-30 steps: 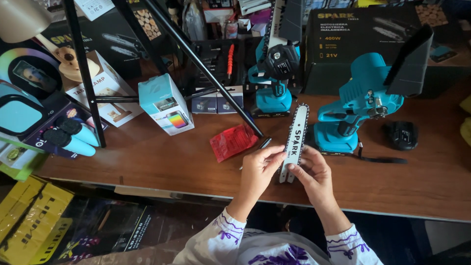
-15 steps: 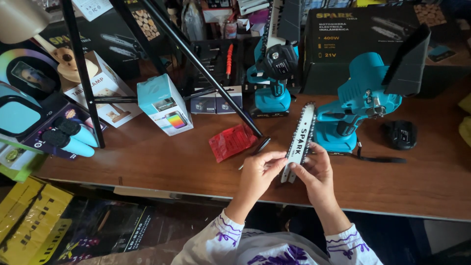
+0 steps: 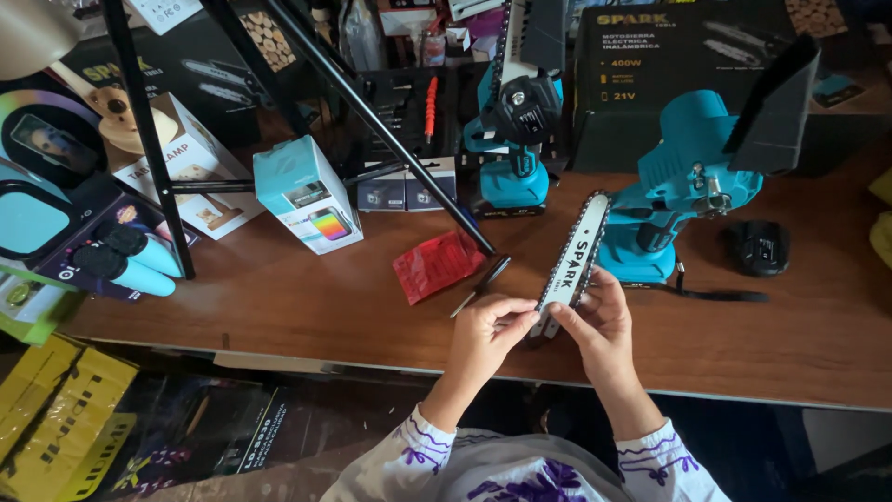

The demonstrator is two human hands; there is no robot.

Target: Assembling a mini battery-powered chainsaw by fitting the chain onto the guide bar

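Note:
Both hands hold a white chainsaw guide bar with a chain around its edge. My left hand pinches its near end from the left. My right hand grips the same end from the right. The bar tilts up and to the right, and its far tip reaches a teal mini chainsaw body standing on the wooden table. A red packet and a small dark tool lie on the table left of the hands.
A second teal chainsaw stands at the back centre beside a black box. A teal carton, a black tripod leg and a black battery sit on the table. Boxes crowd the left side.
The guide bar has tilted further to the right, its far tip moving toward the teal chainsaw body. Both hands have shifted slightly right with it.

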